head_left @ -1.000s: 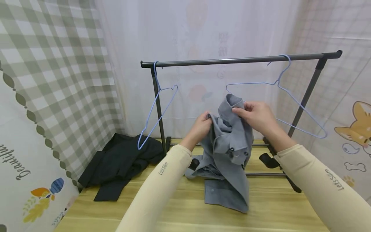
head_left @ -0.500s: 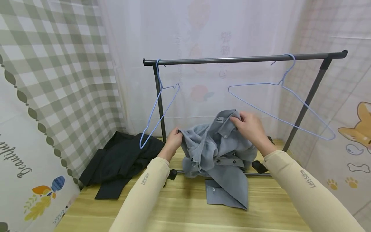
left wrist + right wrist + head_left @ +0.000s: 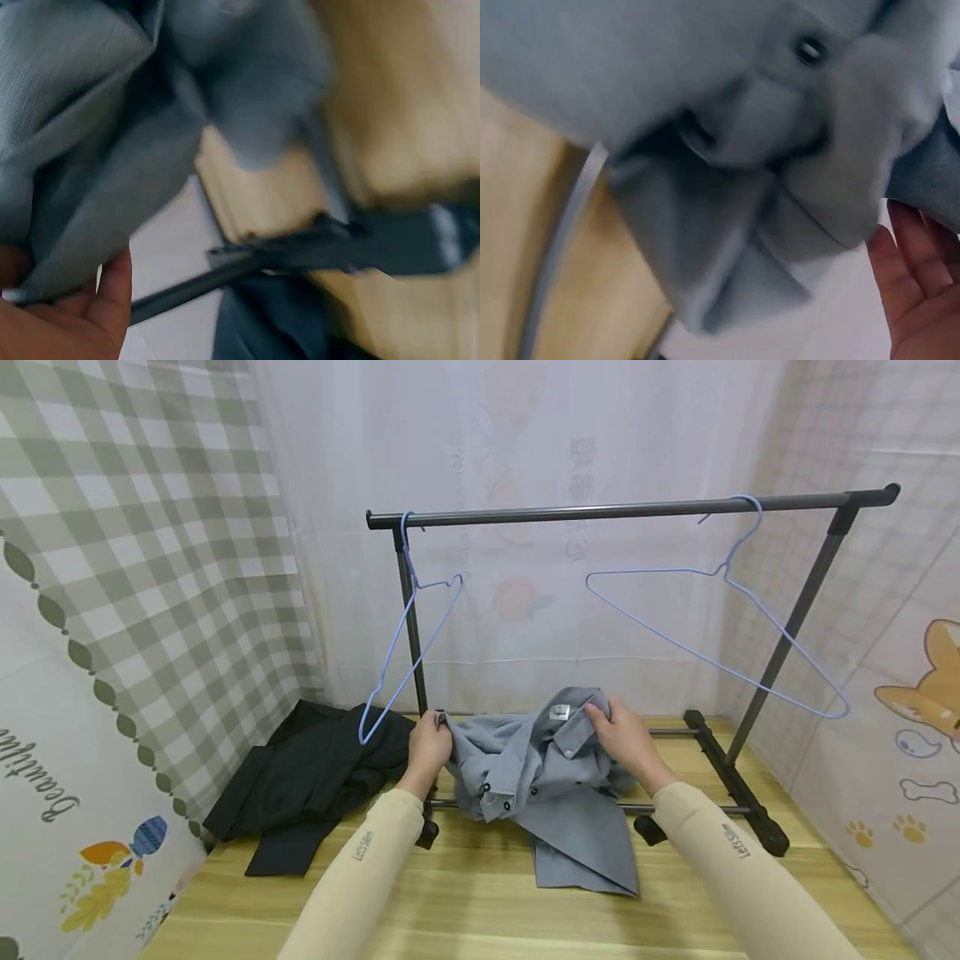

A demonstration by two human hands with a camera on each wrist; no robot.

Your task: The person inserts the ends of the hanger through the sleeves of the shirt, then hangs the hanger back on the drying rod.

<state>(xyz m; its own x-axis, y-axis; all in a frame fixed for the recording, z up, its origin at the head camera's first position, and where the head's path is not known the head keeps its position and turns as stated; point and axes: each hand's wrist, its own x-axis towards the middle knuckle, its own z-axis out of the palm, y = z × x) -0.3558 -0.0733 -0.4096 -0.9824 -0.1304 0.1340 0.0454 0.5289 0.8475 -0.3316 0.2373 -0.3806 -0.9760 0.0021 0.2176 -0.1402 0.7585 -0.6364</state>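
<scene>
A crumpled grey button-up shirt (image 3: pixel 555 768) is held spread between both hands just above the table, its collar with a white label facing up. My left hand (image 3: pixel 429 750) pinches the shirt's left edge; in the left wrist view, thumb and fingers close on a fold of the grey cloth (image 3: pixel 90 180). My right hand (image 3: pixel 624 739) grips the shirt by its collar. In the right wrist view, the right hand's fingers (image 3: pixel 911 262) touch the cloth at the right edge, with a dark button (image 3: pixel 810 50) on the placket. One sleeve end hangs down onto the table.
Behind the shirt stands a black metal rack with a top bar (image 3: pixel 600 512). Blue wire hangers hang from it, one at the left (image 3: pixel 408 635) and one at the right (image 3: pixel 720 610). A black garment (image 3: pixel 315 793) lies on the wooden table (image 3: pixel 480 910) at the left.
The bunched shirt has been lowered and spread wider. My left hand has moved left and down with its edge; my right hand has come down with the collar.
</scene>
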